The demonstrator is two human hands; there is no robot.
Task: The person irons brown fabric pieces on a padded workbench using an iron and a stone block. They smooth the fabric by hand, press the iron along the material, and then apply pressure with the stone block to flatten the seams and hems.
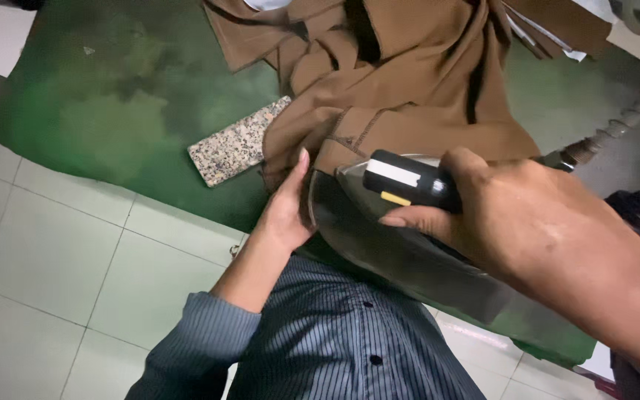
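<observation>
Now right hand (498, 215) grips the iron (379, 222); left hand (287, 211) (fingers flat) presses brown garment (401, 96).

Left hand (284, 211) flat, fingers straight; right hand (509, 215) grip closed

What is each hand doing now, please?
Left hand: open, flat on the brown fabric edge beside the iron.
Right hand: closed on the iron's black handle.

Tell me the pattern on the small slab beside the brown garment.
Speckled granite slab, beige with dark flecks; head view.
</observation>
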